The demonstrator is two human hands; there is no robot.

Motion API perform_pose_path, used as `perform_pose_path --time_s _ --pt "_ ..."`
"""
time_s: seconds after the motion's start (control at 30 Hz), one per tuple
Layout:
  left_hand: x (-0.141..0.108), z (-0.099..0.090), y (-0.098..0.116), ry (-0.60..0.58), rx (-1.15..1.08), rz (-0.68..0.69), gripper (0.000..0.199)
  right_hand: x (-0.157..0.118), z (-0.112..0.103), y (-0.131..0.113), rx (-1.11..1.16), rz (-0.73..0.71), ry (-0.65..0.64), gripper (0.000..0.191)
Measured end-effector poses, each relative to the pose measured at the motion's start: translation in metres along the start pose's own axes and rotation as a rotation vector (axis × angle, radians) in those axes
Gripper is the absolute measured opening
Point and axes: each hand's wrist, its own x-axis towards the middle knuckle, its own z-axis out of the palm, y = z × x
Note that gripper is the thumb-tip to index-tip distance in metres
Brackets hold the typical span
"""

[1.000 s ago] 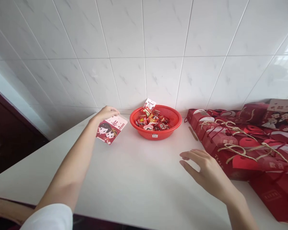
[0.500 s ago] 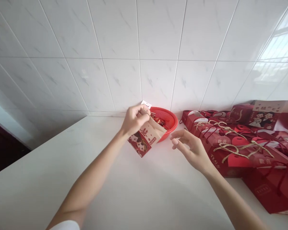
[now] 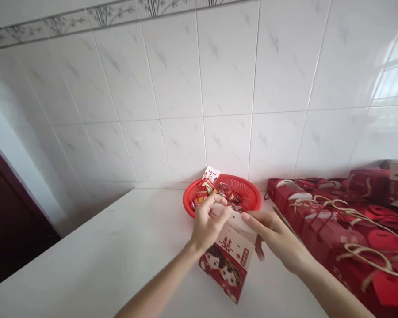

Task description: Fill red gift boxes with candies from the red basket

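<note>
A red and cream paper gift bag point(image 3: 226, 265) with cartoon faces hangs tilted above the white counter, its top edge toward the basket. My left hand point(image 3: 209, 223) pinches the upper left of its rim. At the upper right corner, my right hand point(image 3: 273, 234) has thumb and fingers closed on the bag's edge. Just behind the hands stands a red plastic basket point(image 3: 255, 198) holding wrapped candies point(image 3: 230, 194) and a white printed card point(image 3: 212, 174). The bag's inside is mostly hidden from me.
Many red gift boxes point(image 3: 331, 238) with rope and ribbon handles crowd the right side of the white counter point(image 3: 119, 265). A tiled wall point(image 3: 179, 150) rises behind the counter. A dark doorway point(image 3: 13, 212) is at the far left.
My right hand has come in from the right and taken hold of the bag's edge. The view has tilted up, and the bag now sits in front of the basket.
</note>
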Motion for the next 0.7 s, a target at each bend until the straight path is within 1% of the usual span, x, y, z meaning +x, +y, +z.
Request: perform_pose_path --time_s 0.07,0.13,0.23,0.33,0.47,0.53,0.6,0.7 --pt "-0.002 0.005 -0.011 0.043 0.021 -0.004 0.022 0.006 -0.003 0.006 0.003 0.027 -0.013 0.062" --pt "-0.005 0.009 -0.022 0.05 0.024 -0.032 0.021 0.013 -0.006 0.012 -0.021 0.045 -0.016 0.063" --pt "-0.006 0.011 -0.035 0.005 0.001 -0.103 0.02 0.025 -0.01 0.02 -0.09 0.058 -0.038 0.062" --pt "-0.005 0.009 -0.043 -0.058 -0.025 -0.14 0.021 0.037 -0.015 0.025 -0.149 0.067 -0.09 0.059" --pt "-0.004 0.004 -0.043 -0.081 0.006 -0.11 0.019 0.05 -0.024 0.022 -0.206 0.067 -0.224 0.056" --pt "-0.005 0.001 -0.04 -0.133 0.033 -0.115 0.018 0.056 -0.03 0.017 -0.243 0.049 -0.266 0.053" --pt "-0.005 -0.001 -0.035 -0.215 0.05 -0.144 0.016 0.063 -0.034 0.012 -0.245 0.038 -0.278 0.049" --pt "-0.004 -0.006 -0.027 -0.31 0.082 -0.168 0.014 0.078 -0.038 0.011 -0.133 -0.002 -0.228 0.044"
